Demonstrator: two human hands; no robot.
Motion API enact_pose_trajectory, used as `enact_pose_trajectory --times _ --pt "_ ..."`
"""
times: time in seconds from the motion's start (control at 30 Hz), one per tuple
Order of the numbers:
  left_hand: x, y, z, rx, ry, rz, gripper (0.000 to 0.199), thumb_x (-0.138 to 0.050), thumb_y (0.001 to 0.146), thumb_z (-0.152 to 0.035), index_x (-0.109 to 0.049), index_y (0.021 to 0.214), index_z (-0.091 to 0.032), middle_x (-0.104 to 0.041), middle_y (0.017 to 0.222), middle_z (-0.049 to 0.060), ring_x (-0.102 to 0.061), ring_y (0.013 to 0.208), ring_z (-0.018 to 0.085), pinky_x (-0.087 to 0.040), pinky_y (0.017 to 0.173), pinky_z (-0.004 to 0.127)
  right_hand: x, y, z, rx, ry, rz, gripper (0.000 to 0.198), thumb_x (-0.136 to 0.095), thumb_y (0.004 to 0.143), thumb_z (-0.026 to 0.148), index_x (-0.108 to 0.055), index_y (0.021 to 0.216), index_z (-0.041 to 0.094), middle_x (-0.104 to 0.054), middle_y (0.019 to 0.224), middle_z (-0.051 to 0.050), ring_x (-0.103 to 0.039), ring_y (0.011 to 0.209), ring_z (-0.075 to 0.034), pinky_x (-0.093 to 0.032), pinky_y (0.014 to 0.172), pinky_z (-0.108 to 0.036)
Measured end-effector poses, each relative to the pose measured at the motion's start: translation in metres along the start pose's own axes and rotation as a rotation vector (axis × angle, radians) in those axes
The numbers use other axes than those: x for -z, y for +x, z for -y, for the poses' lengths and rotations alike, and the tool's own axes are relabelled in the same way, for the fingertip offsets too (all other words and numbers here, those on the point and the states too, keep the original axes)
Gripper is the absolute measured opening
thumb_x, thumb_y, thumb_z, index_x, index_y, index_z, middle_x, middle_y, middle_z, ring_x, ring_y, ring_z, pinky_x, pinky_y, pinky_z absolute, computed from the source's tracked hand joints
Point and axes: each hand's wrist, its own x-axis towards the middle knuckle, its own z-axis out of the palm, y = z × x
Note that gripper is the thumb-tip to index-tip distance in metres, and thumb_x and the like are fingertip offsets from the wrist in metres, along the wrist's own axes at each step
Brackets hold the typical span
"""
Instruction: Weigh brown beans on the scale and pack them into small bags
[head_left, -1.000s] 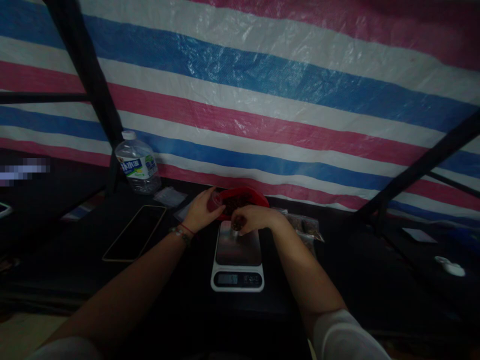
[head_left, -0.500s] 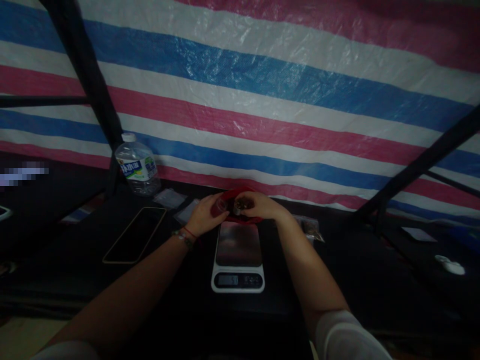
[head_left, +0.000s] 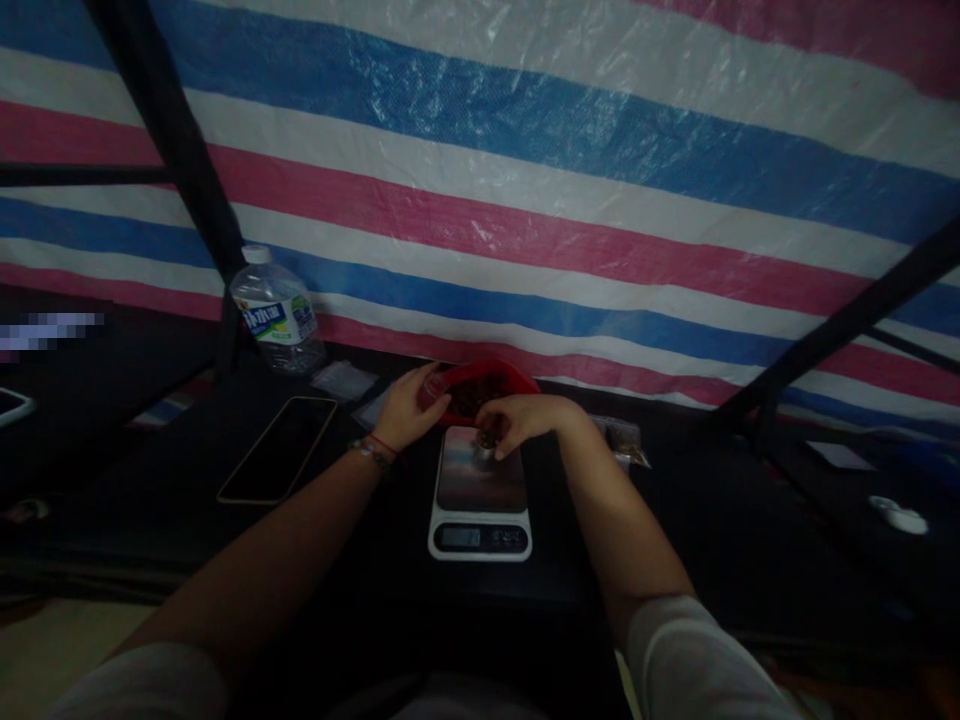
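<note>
The plate (head_left: 480,490) of the scale was smooth, softly gleaming metal, its casing (head_left: 480,554) white plastic. The small cup (head_left: 484,453) seemed metallic, though the dimness made that uncertain. The bowl (head_left: 519,378) was smooth red plastic, the bottle (head_left: 274,312) clear plastic, the striped sheet (head_left: 525,200) glossy, creased and woven, the sleeve (head_left: 690,655) matt cloth.

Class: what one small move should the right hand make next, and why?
Perhaps the right hand should rest the small cup on the scale and let go. It grips the cup at the scale's far end (contact is unclear) and the display seems lit, so the hand's touch could skew a reading.
</note>
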Motion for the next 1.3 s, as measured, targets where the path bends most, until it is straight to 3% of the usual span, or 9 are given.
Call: enact_pose_trajectory --times 0.1,0.23,0.53,0.73,1.0,1.17,1.3 --pt "0.000 0.000 -0.001 0.003 -0.007 0.002 0.053 -0.055 0.084 -0.041 -0.052 0.130 -0.016 -0.063 0.122 0.013 -0.060 0.113 0.027 -0.047 0.100 0.044 0.008 -0.014 -0.003 -0.019 -0.014 -0.136 0.056 -0.072 0.077 0.036 -0.057 0.127 0.015 -0.068 0.113 -0.009 -0.065 0.091 -0.018 -0.050 0.078 -0.026" --pt "0.001 -0.001 -0.002 0.002 -0.003 -0.001 0.054 -0.056 0.084 -0.042 -0.052 0.131 -0.015 -0.063 0.123 0.013 -0.059 0.114 0.027 -0.047 0.100 0.044 0.016 -0.031 -0.003 -0.003 -0.095 -0.324 0.037 -0.058 0.088 0.032 -0.062 0.121 0.016 -0.067 0.116 -0.008 -0.063 0.098 -0.019 -0.047 0.087 -0.030" --pt "0.003 -0.001 -0.004 -0.001 0.007 0.073 0.049 -0.056 0.083 -0.042 -0.057 0.126 -0.019 -0.065 0.121 0.010 -0.061 0.112 0.026 -0.049 0.098 0.041 0.008 -0.036 0.014 -0.140 -0.300 -0.233 0.053 -0.063 0.070 0.012 -0.066 0.120 0.026 -0.072 0.104 -0.003 -0.065 0.082 -0.019 -0.046 0.069 -0.025" --pt "0.003 -0.001 -0.003 -0.004 0.034 0.070 0.051 -0.056 0.083 -0.043 -0.056 0.128 -0.018 -0.066 0.120 0.011 -0.062 0.109 0.026 -0.050 0.096 0.042 0.002 -0.029 0.023 -0.131 -0.257 -0.172 0.063 -0.073 0.066 0.024 -0.061 0.128 0.024 -0.067 0.121 -0.006 -0.064 0.099 -0.022 -0.047 0.079 -0.027" --pt "0.004 -0.001 0.000 -0.016 0.020 0.062 0.050 -0.054 0.083 -0.042 -0.057 0.127 -0.018 -0.066 0.121 0.011 -0.062 0.111 0.026 -0.050 0.097 0.043 0.002 -0.035 0.028 -0.179 -0.254 -0.194 0.067 -0.077 0.062 0.023 -0.061 0.128 0.023 -0.068 0.118 -0.007 -0.064 0.098 -0.024 -0.048 0.080 -0.030" --pt "0.004 -0.001 0.001 -0.011 0.018 0.053 0.051 -0.055 0.083 -0.042 -0.057 0.129 -0.019 -0.065 0.123 0.011 -0.062 0.110 0.026 -0.049 0.097 0.043 0.001 -0.036 0.031 -0.188 -0.286 -0.223 0.072 -0.078 0.062 0.026 -0.058 0.131 0.024 -0.064 0.126 -0.008 -0.061 0.109 -0.027 -0.047 0.087 -0.031" --pt "0.004 -0.002 0.002 -0.028 0.032 0.049 0.054 -0.055 0.083 -0.043 -0.055 0.130 -0.017 -0.064 0.124 0.012 -0.061 0.113 0.027 -0.048 0.099 0.044 -0.004 -0.025 0.033 -0.168 -0.328 -0.219 0.071 -0.078 0.063 0.029 -0.058 0.130 0.023 -0.065 0.124 -0.008 -0.063 0.106 -0.026 -0.047 0.081 -0.028"
